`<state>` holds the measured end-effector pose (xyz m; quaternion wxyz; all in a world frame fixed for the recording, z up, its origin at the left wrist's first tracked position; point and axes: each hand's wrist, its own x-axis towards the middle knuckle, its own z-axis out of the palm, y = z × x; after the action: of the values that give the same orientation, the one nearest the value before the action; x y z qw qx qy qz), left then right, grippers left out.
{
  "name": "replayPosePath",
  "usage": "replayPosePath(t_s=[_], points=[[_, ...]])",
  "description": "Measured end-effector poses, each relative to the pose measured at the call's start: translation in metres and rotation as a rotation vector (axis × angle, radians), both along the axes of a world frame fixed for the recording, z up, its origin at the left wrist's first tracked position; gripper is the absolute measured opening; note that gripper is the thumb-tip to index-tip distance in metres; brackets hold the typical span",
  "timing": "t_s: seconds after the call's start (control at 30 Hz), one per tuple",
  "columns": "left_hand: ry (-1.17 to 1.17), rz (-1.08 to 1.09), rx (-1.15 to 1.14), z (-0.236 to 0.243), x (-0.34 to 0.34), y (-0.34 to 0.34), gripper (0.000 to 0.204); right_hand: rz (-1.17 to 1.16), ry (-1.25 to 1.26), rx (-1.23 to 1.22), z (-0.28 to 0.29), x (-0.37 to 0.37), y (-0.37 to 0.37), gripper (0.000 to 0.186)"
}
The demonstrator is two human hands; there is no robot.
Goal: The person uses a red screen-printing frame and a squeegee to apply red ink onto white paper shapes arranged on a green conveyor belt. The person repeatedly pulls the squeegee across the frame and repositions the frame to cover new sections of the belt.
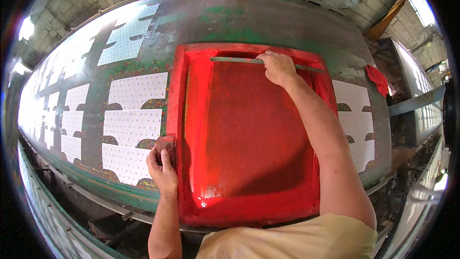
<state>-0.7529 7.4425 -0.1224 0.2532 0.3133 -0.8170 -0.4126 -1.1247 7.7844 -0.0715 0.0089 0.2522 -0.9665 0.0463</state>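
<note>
Table (268, 24): long, paint-stained, carrying rows of white dotted cut pieces (136, 91).
Screen frame (249, 134): red, flat on the table.
Squeegee (239, 60): at the far edge, right hand (278, 67) clenched around it.
Left hand (163, 170): grasping the frame's near-left edge.
Risk: frame slipping would likely smear the print.
Hidden: the piece beneath the screen.

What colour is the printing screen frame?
Bright red, ink-coated screen frame; clearest in the head view.
</note>
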Motion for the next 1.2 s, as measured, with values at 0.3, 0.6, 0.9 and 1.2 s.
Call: replayPosePath(t_s=[0.3,0.6,0.9,1.2], points=[[-0.06,-0.002,-0.004,0.008,0.001,0.002,0.04,-0.078,-0.053,-0.023,0.001,-0.02,0.021,0.04],[-0.054,-0.018,-0.016,-0.001,-0.002,-0.006,0.047,-0.125,-0.118,-0.003,0.013,-0.008,0.017,0.034],[-0.058,-0.049,-0.086,-0.018,-0.007,-0.018,0.055,-0.066,-0.225,-0.002,0.03,0.103,0.017,0.025],[-0.062,-0.112,-0.041,-0.006,-0.012,-0.015,0.057,0.048,-0.241,0.105,0.045,0.285,0.017,0.028]])
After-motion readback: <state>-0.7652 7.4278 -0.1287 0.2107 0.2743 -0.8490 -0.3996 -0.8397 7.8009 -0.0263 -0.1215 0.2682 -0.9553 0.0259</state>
